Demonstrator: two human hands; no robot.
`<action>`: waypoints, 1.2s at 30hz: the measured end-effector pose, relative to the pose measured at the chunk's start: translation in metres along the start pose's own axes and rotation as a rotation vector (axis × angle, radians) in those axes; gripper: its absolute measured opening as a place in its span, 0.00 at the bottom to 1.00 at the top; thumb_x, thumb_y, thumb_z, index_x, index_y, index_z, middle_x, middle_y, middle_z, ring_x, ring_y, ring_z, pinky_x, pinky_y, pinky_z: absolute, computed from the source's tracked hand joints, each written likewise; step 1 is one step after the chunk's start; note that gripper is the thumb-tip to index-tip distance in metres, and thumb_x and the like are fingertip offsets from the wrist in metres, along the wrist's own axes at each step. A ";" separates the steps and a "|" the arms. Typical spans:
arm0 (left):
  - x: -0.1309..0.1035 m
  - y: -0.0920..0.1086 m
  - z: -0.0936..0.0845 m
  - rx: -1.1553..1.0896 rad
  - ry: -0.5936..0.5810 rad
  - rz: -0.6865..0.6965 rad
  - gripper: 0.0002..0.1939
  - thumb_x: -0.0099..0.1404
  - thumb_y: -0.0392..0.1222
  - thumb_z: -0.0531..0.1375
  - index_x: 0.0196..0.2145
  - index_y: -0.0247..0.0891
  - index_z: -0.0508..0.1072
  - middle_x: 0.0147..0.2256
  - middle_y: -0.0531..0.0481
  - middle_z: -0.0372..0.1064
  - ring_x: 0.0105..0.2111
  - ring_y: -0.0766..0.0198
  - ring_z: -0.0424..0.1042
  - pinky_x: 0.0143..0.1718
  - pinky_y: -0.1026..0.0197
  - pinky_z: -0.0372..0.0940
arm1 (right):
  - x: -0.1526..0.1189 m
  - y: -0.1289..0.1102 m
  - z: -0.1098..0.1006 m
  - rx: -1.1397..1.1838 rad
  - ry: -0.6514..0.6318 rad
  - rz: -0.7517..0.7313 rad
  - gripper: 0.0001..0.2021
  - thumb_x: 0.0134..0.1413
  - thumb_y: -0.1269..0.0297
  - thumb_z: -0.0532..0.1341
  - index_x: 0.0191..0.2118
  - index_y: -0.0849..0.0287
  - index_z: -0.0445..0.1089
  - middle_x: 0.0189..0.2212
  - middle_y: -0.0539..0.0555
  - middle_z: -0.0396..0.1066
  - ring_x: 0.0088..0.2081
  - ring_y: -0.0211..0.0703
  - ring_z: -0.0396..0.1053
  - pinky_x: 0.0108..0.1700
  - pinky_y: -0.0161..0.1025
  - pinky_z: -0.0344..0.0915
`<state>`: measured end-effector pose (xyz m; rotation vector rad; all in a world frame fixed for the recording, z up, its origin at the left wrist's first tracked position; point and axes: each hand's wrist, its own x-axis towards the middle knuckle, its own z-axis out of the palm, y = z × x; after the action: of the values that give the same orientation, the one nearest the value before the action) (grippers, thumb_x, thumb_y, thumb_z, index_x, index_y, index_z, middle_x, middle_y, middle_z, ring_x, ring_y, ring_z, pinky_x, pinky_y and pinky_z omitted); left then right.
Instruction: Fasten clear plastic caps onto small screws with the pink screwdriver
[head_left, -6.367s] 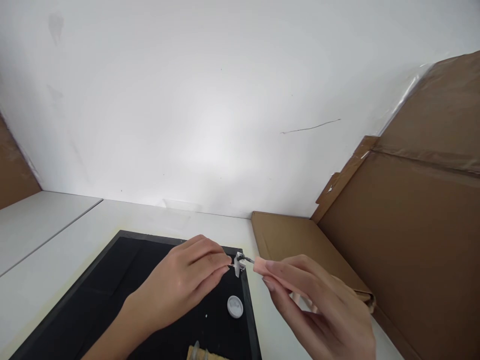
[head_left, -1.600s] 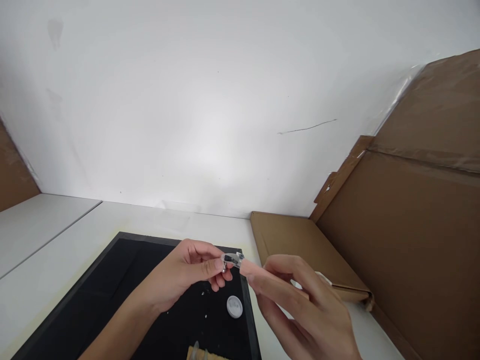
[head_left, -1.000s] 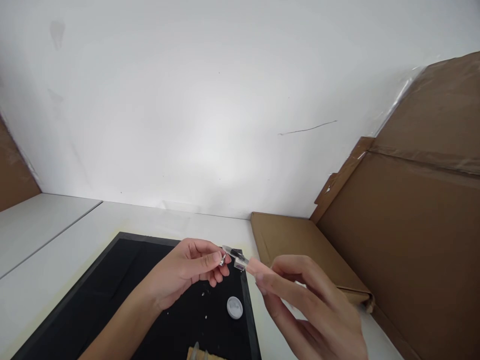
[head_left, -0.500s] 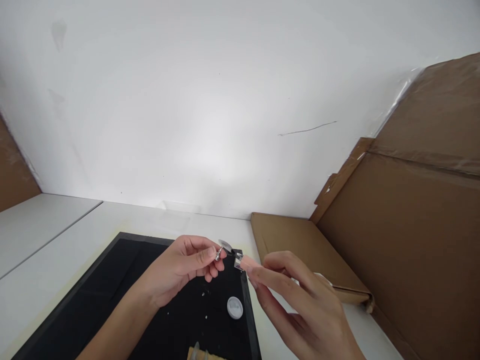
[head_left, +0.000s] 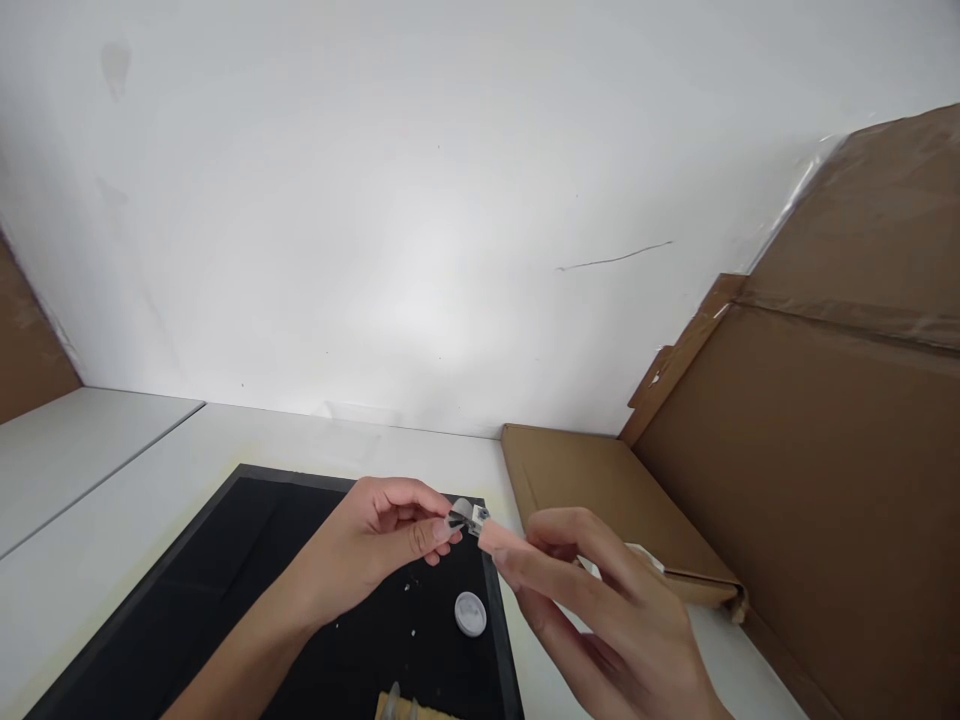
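Note:
Above the black mat's right edge, my left hand (head_left: 375,545) pinches something small between thumb and index finger; what lies inside the pinch is mostly hidden. A greyish rounded piece (head_left: 459,514) shows at those fingertips. It meets the metal end of a small pink-bodied tool (head_left: 491,535), whose exact kind I cannot make out. My right hand (head_left: 600,600) grips the pink body between thumb and fingers, with its tip pointing at my left fingertips. Something white (head_left: 645,556) shows partly behind my right hand.
Below my hands, a small round white lid or dish (head_left: 470,614) rests on the black mat (head_left: 225,580) near several white crumbs. A yellowish block (head_left: 420,714) with greyish pieces is cut off at the bottom. A flat cardboard box (head_left: 577,470) and cardboard wall (head_left: 825,450) stand right.
My left hand has moved slightly right, bringing its fingertips up against the tool's metal end. The silvery piece seen earlier in its pinch is now hidden. My right hand has barely moved.

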<state>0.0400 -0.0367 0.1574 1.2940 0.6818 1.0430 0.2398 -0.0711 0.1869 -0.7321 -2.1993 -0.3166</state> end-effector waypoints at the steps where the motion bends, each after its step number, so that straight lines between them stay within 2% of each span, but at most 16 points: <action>1: -0.001 0.000 0.000 0.028 0.001 0.016 0.08 0.58 0.43 0.65 0.27 0.35 0.77 0.25 0.51 0.70 0.26 0.67 0.67 0.32 0.63 0.64 | -0.001 0.001 0.000 0.002 -0.003 0.004 0.14 0.56 0.80 0.53 0.42 0.55 0.68 0.28 0.50 0.67 0.24 0.34 0.65 0.24 0.31 0.61; 8: -0.003 0.000 -0.001 0.180 0.075 0.166 0.04 0.59 0.36 0.63 0.27 0.37 0.78 0.28 0.51 0.72 0.28 0.66 0.68 0.32 0.64 0.64 | -0.009 0.009 0.000 -0.039 -0.006 0.056 0.15 0.56 0.79 0.54 0.44 0.54 0.69 0.30 0.51 0.68 0.24 0.34 0.65 0.23 0.31 0.61; 14: 0.001 0.000 -0.001 0.276 0.120 0.201 0.04 0.60 0.35 0.62 0.29 0.37 0.77 0.30 0.49 0.73 0.30 0.65 0.69 0.32 0.64 0.64 | -0.009 0.005 -0.005 0.038 -0.033 0.040 0.18 0.55 0.81 0.54 0.46 0.54 0.68 0.32 0.52 0.66 0.27 0.35 0.66 0.26 0.33 0.62; 18: 0.003 0.000 0.000 0.330 0.147 0.208 0.03 0.59 0.35 0.62 0.29 0.37 0.77 0.31 0.48 0.74 0.31 0.63 0.70 0.33 0.63 0.64 | -0.002 -0.002 -0.008 0.063 -0.090 0.043 0.17 0.55 0.81 0.53 0.43 0.53 0.69 0.28 0.50 0.66 0.24 0.34 0.65 0.24 0.32 0.59; 26: 0.000 -0.002 0.000 0.502 0.105 0.292 0.07 0.63 0.35 0.59 0.30 0.38 0.77 0.30 0.49 0.74 0.31 0.64 0.70 0.34 0.63 0.63 | -0.003 0.005 -0.005 0.003 -0.105 0.010 0.17 0.55 0.80 0.52 0.45 0.55 0.68 0.29 0.51 0.66 0.25 0.34 0.65 0.23 0.31 0.60; 31: 0.000 -0.005 0.001 0.605 0.089 0.331 0.09 0.65 0.35 0.57 0.30 0.39 0.77 0.30 0.49 0.74 0.30 0.64 0.70 0.33 0.64 0.62 | -0.006 0.008 -0.003 -0.030 -0.103 0.038 0.16 0.57 0.80 0.52 0.45 0.54 0.67 0.30 0.51 0.66 0.22 0.33 0.62 0.20 0.31 0.58; 36: -0.001 -0.006 -0.001 0.680 0.101 0.366 0.09 0.65 0.34 0.56 0.32 0.38 0.77 0.31 0.49 0.74 0.32 0.64 0.71 0.35 0.65 0.63 | -0.009 0.008 -0.006 -0.021 -0.087 0.060 0.17 0.56 0.81 0.53 0.46 0.54 0.67 0.31 0.51 0.65 0.24 0.33 0.64 0.23 0.32 0.60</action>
<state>0.0403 -0.0365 0.1515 2.0187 0.9458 1.2264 0.2533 -0.0706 0.1845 -0.8356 -2.2540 -0.2826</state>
